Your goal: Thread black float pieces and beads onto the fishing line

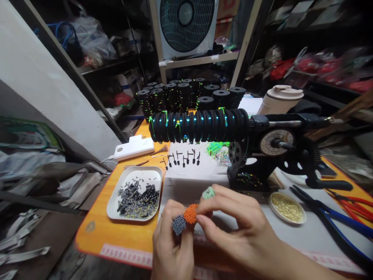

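Observation:
My left hand [175, 241] is closed around a grey bundle [178, 224] and an orange bundle [190, 214], both showing tightly packed, dotted ends like cut wires. Thumb and fingertips of my right hand [233, 217] are pinched together at the orange bundle's right edge; what lies between them is too small to tell. A pale green bundle [208, 193] shows just behind the right fingers, and its lower part is hidden. Beyond my hands, a black hand-cranked winder [276, 144] carries a ridged black roll [198, 125] with blue bands and green ties.
A white tray [110, 210] of small dark parts stands left. Right are a dish [303, 217] of gold bits, blue-handled pliers [326, 217] and red-handled tools [354, 206]. Small black pieces [183, 158], a white power bank [134, 147], black spools [183, 93] and a cup [279, 99] sit farther back.

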The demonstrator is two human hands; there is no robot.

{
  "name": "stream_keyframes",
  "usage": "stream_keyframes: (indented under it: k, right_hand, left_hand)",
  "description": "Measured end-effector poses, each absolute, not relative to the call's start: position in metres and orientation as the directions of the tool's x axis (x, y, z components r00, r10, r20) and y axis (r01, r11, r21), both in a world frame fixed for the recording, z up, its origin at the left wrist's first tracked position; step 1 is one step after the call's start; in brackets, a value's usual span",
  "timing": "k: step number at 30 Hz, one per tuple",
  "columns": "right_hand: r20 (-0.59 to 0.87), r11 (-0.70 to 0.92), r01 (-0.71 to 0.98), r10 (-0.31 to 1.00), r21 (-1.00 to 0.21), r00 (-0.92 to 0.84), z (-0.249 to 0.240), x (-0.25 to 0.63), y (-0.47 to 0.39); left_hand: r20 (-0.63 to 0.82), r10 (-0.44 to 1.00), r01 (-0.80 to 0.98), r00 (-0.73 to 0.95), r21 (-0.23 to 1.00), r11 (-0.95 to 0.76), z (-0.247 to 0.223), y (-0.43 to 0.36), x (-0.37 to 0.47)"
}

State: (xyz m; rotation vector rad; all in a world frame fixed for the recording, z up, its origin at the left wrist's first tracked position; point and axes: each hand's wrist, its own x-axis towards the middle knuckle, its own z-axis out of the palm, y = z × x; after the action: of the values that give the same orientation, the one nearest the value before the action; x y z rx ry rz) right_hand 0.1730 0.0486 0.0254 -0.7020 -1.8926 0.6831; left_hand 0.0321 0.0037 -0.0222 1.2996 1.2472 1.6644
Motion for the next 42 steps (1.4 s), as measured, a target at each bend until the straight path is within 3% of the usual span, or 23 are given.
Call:
stream_keyframes:
  k: [6, 11, 13, 15, 18, 20, 22, 24, 29, 42]
  right_hand:
    - [0.582, 0.665, 0.163, 0.727, -0.729, -0.366, 0.025, 0.174, 0.05]
    - [0.603, 0.684, 0.16, 0.712, -0.711, -0.36, 0.023, 0.174, 0.05]
    - [0.605, 0.686, 0.161, 0.71, -0.709, -0.36, 0.024, 0.174, 0.049]
    - [0.601, 0.686, 0.158, 0.708, -0.711, -0.371, 0.025, 0.174, 0.048]
    - [0.602, 0.691, 0.166, 0.703, -0.703, -0.378, 0.025, 0.175, 0.048]
    - [0.607, 0.697, 0.178, 0.701, -0.695, -0.373, 0.024, 0.176, 0.049]
    - [0.606, 0.701, 0.187, 0.698, -0.688, -0.382, 0.023, 0.176, 0.051]
    - [0.604, 0.706, 0.193, 0.691, -0.681, -0.397, 0.023, 0.177, 0.052]
    - [0.584, 0.706, 0.21, 0.688, -0.677, -0.431, 0.025, 0.178, 0.055]
    - [0.571, 0.707, 0.218, 0.684, -0.673, -0.455, 0.027, 0.179, 0.055]
  left_hand:
    - [0.239, 0.927, 0.003, -0.288, 0.969, -0.249, -0.022, 0.004, 0.032]
    - [0.472, 0.841, 0.264, -0.264, 0.874, -0.408, -0.023, 0.003, 0.028]
    - [0.488, 0.832, 0.302, -0.264, 0.861, -0.409, -0.022, 0.002, 0.028]
    - [0.38, 0.872, 0.209, -0.307, 0.921, -0.328, -0.019, 0.001, 0.03]
    - [0.005, 0.929, -0.151, -0.371, 0.986, -0.066, -0.011, 0.0, 0.034]
    - [-0.209, 0.912, -0.396, -0.354, 0.916, 0.056, -0.005, 0.0, 0.034]
    - [-0.279, 0.9, -0.52, -0.335, 0.851, 0.07, 0.0, 0.0, 0.032]
    - [-0.218, 0.902, -0.499, -0.372, 0.867, 0.004, 0.003, 0.0, 0.028]
    - [0.043, 0.855, -0.215, -0.518, 0.96, -0.179, 0.002, -0.001, 0.02]
    - [-0.14, 0.894, -0.387, -0.425, 0.921, -0.04, 0.001, -0.001, 0.02]
